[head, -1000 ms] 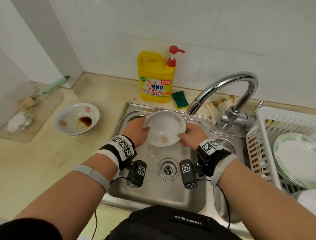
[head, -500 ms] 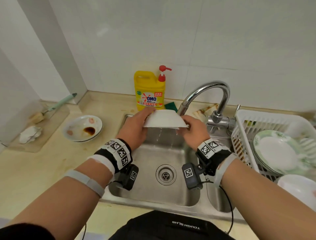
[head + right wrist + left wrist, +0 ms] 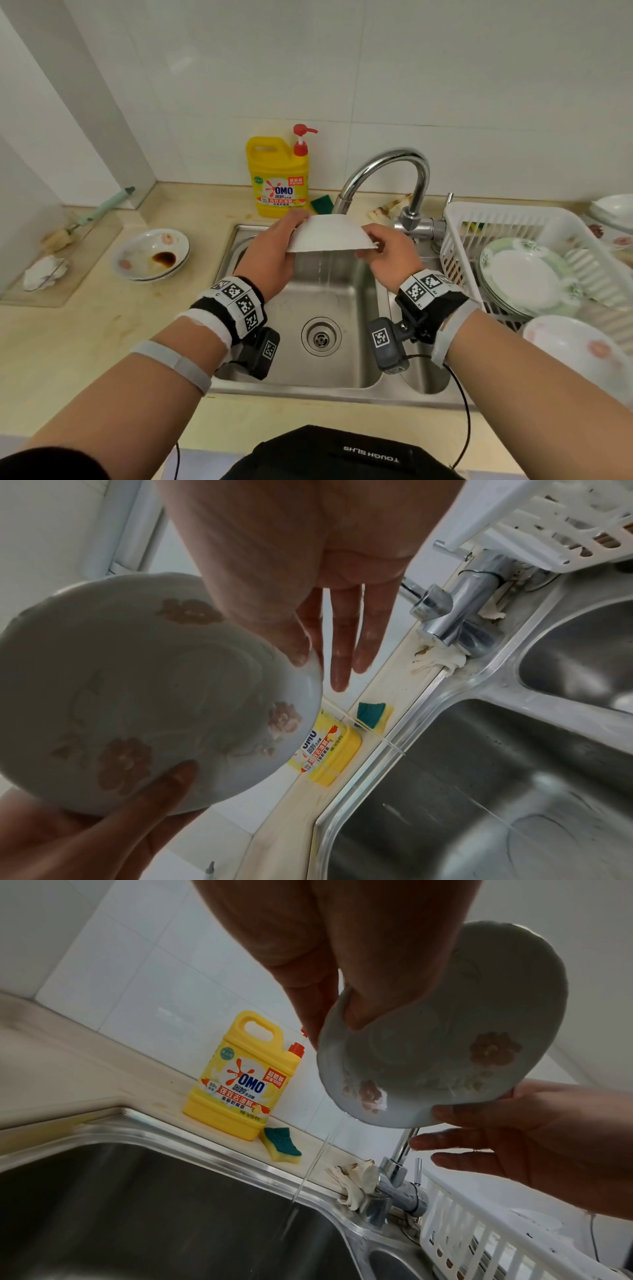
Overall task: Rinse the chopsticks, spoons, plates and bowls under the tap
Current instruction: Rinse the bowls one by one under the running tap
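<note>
A white bowl [image 3: 330, 233] with pink flowers inside [image 3: 445, 1042] [image 3: 137, 696] is held mouth down over the sink basin [image 3: 322, 298], just in front of the tap spout [image 3: 342, 202]. My left hand [image 3: 274, 253] grips its left rim, thumb inside [image 3: 363, 1010]. My right hand [image 3: 383, 260] pinches the right rim [image 3: 301, 647], its other fingers straight. A thin stream of water [image 3: 318, 1164] runs off the bowl's rim into the basin. A dirty bowl [image 3: 150, 253] with brown sauce sits on the counter to the left.
A white drying rack [image 3: 507, 212] at the right holds plates [image 3: 524, 274]; another bowl [image 3: 575, 349] lies in front of it. A yellow detergent bottle [image 3: 277, 178] and a green sponge [image 3: 322, 204] stand behind the sink. A brush [image 3: 99, 212] and a rag [image 3: 44, 270] lie far left.
The bowl, tilted with its inside toward me under the spout a second ago, has been lifted and turned mouth down; water now drains from it. Both hands kept their hold.
</note>
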A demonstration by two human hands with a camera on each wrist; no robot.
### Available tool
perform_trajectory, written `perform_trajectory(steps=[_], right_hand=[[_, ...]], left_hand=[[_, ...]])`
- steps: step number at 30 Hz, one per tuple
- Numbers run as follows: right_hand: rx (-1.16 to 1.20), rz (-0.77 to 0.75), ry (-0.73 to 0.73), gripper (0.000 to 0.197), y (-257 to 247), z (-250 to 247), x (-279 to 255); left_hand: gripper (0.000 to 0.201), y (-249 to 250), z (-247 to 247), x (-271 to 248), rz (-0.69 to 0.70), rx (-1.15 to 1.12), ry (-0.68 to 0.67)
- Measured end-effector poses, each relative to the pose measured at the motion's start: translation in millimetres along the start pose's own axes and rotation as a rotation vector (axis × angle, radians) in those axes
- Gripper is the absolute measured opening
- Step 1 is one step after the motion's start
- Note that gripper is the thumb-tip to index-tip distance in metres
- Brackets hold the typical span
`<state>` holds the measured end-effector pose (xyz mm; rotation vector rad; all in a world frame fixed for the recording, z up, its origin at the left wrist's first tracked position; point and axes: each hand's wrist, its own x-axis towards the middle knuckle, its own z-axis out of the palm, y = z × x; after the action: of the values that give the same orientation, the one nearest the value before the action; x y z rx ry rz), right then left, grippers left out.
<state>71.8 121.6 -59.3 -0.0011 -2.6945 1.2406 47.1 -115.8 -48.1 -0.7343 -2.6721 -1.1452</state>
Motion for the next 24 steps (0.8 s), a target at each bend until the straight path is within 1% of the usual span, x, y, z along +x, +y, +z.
perform_trajectory(steps=[4,7,10,12,15,18,21,23,24], right_hand=[[-0.012,0.021,0.050,0.028,8,-16,-11],[0.009,0.053,0.097,0.027,18,-37,-22],[0.109,0.093,0.132,0.025,32,-65,-35],[0.160,0.119,0.156,0.020,42,-83,-42],[0.174,0.142,0.227,0.014,67,-120,-58],[0.233,0.178,0.285,0.016,90,-164,-79],[0.207,0.214,0.339,0.014,110,-212,-107],[0.108,0.260,0.349,0.015,125,-242,-124],[0.010,0.303,0.343,0.021,134,-256,-132]], left_hand=[[0.056,16,10,1,0.029,-0.001,-0.004],[0.054,35,22,5,0.042,-0.005,-0.030],[0.057,55,42,10,0.075,-0.041,-0.068],[0.057,71,54,14,0.062,-0.048,-0.082],[0.049,108,79,18,0.076,-0.106,-0.115],[0.051,146,111,21,0.090,-0.155,-0.183],[0.058,185,152,22,0.112,-0.157,-0.278],[0.062,209,178,24,0.081,-0.163,-0.363],[0.063,219,191,24,0.058,-0.159,-0.399]])
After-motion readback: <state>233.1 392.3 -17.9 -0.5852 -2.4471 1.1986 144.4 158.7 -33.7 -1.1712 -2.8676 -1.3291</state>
